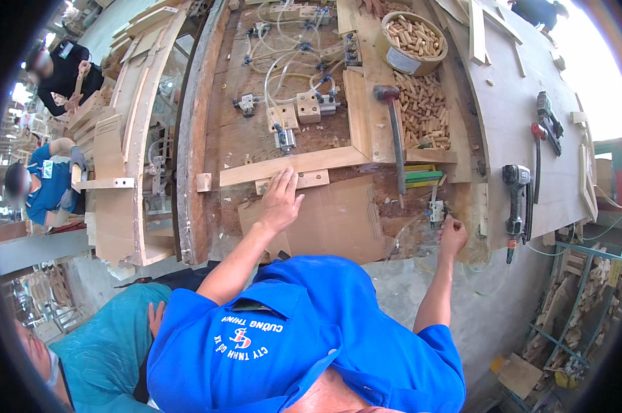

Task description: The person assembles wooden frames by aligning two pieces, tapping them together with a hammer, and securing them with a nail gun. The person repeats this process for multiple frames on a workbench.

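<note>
My left hand (282, 199) lies with fingers stretched out on a light wooden strip (311, 166) and on the short wooden block (315, 179) along its near side. The strip's right end meets an upright wooden piece (355, 103) in a mitred corner. Pneumatic cylinders (283, 140) with wooden pads and clear hoses sit inside that corner. My right hand (452, 236) is closed beside a small metal air valve (436, 212) at the bench's near edge. Whatever its curled fingers hold is hidden.
A mallet (388, 94) lies beside loose wooden dowels (421, 113) and a round tub (406, 63) of more dowels. On the right panel are a nail gun (514, 196) and a hammer (538, 132). Cardboard (331, 220) covers the near bench. A person in teal (111, 344) is close at left.
</note>
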A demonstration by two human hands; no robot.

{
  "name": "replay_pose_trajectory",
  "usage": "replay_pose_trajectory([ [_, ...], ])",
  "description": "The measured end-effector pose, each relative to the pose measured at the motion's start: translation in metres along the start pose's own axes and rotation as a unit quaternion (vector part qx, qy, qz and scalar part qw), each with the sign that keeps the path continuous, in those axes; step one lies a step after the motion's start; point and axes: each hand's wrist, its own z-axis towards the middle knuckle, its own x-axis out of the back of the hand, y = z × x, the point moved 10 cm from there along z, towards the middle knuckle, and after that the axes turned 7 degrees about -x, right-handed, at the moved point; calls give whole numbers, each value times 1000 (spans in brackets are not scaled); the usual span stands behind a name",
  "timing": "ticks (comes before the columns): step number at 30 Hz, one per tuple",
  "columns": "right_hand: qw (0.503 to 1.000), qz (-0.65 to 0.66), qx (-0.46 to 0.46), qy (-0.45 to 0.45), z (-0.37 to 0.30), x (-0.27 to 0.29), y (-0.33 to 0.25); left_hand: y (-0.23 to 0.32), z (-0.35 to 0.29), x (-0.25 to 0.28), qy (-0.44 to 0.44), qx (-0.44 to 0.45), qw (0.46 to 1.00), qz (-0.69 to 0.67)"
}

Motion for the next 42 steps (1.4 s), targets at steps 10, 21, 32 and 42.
replay_pose_trajectory([
  [10, 958, -166, 219, 88, -27, -2, -36, 2, 3, -1, -5, -19, 1000, 21],
  [21, 951, -180, 230, 97, -27, -1, -36, 3, 4, -1, -11, -15, 1000, 15],
  [32, 952, -191, 218, 101, -29, -2, -38, 2, 4, -1, -20, -11, 1000, 8],
  [42, 952, -197, 215, 91, -28, -3, -38, 2, 4, -1, -13, -8, 1000, 5],
])
